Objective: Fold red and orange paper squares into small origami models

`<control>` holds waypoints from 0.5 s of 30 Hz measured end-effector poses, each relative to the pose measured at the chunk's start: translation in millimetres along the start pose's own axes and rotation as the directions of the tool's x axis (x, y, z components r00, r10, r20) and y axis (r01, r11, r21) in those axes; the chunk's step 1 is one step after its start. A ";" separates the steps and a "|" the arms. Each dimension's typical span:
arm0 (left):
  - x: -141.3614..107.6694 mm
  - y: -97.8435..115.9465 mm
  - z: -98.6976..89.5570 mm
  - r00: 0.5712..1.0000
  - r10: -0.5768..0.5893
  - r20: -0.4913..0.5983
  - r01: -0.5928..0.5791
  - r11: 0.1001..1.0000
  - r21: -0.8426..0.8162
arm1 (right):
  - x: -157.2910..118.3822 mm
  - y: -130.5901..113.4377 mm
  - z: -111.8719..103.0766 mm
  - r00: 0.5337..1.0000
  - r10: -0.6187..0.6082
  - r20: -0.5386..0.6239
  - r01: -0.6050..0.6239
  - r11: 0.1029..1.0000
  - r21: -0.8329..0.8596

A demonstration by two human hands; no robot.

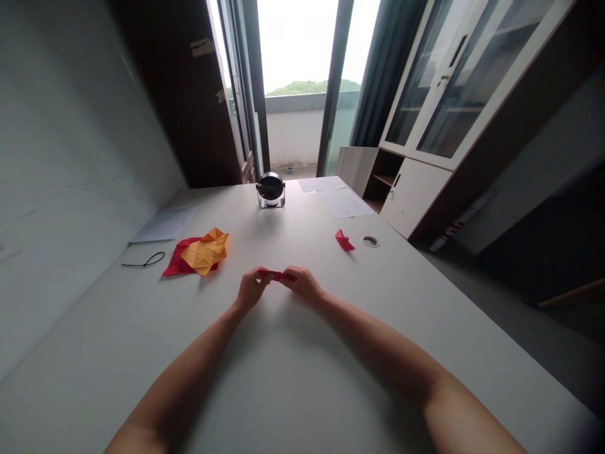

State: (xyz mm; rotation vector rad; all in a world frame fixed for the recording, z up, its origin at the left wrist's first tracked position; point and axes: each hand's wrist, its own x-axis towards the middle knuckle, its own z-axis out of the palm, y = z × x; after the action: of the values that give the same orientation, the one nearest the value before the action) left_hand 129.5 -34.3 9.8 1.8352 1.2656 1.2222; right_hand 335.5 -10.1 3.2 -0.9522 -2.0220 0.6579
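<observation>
Between my two hands is a small folded piece of red paper (276,275), held just over the white table (283,378). My left hand (252,287) pinches its left end, and my right hand (302,284) pinches its right end. Fingers cover much of the paper, so its full shape is hidden. Off to the right lies a folded red paper figure (345,240), apart from my hands. To the left, a creased orange paper sheet (208,251) rests on top of a red paper sheet (177,260).
A roll of tape (370,241) lies near the table's right side. At the back stands a small round silver fan-like device (271,190). Paper sheets (343,203) lie at the back right, another sheet (162,224) at the left, near a black cord (144,261).
</observation>
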 end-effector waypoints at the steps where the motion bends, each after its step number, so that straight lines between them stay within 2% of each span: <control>1: 0.5 -1.3 0.0 1.000 -0.015 -0.009 0.015 1.000 -0.025 | 0.3 0.8 0.0 1.000 0.020 0.001 -0.020 1.000 0.000; 8: 5.5 -10.7 0.4 0.986 -0.122 -0.111 0.100 0.978 -0.185 | 1.8 2.0 -4.5 0.995 0.104 0.008 -0.104 0.995 -0.003; 11: 4.9 -11.9 -0.8 0.990 -0.137 -0.029 0.129 0.973 -0.191 | 1.3 2.6 -4.0 0.991 0.128 0.044 -0.129 0.991 0.019; 15: 0.8 -8.0 -0.8 0.994 -0.087 0.064 0.087 0.996 0.007 | 0.2 1.6 -1.6 0.981 0.125 0.146 -0.137 0.988 0.076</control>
State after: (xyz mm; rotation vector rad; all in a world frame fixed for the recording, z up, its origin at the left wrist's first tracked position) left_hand 125.8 -30.7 3.7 1.7880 1.2994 1.1061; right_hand 337.4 -8.8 3.0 -1.0193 -2.0476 0.8994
